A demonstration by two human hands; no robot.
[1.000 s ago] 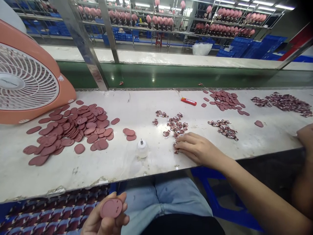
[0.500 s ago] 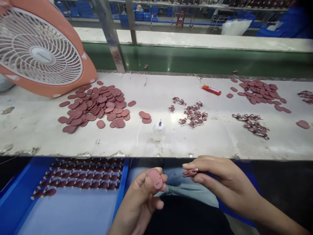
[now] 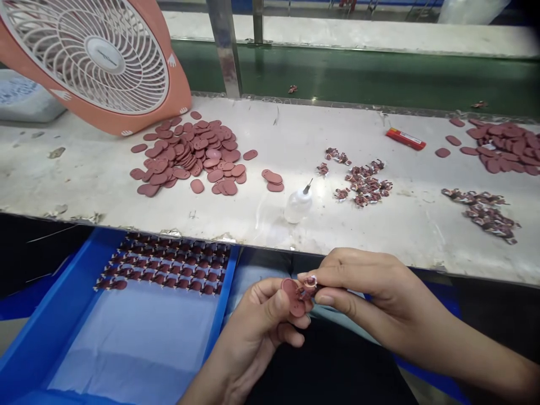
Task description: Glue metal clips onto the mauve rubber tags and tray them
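My left hand [image 3: 261, 323] is closed on a dark red oval piece [image 3: 293, 298], held over my lap below the table edge. My right hand [image 3: 358, 287] pinches a small red-and-white decorative piece [image 3: 310, 283] and presses it against the oval. Both hands meet at the oval. On the table above lie a large heap of the same red ovals [image 3: 192, 157] and a scatter of small decorative pieces [image 3: 363, 183]. A small clear glue bottle [image 3: 297, 205] with a thin nozzle stands between them.
A blue tray [image 3: 54, 326] at my left knee holds rows of red pieces [image 3: 164, 264] at its far end. An orange fan [image 3: 97, 56] stands at the table's back left. A red lighter [image 3: 405, 139], more ovals [image 3: 502, 146] and another small-piece pile [image 3: 485, 211] lie to the right. A green conveyor [image 3: 379, 79] runs behind.
My right hand left the pile on the table with a small piece and came down to my left hand. The two pieces now touch. The view tilted downward.
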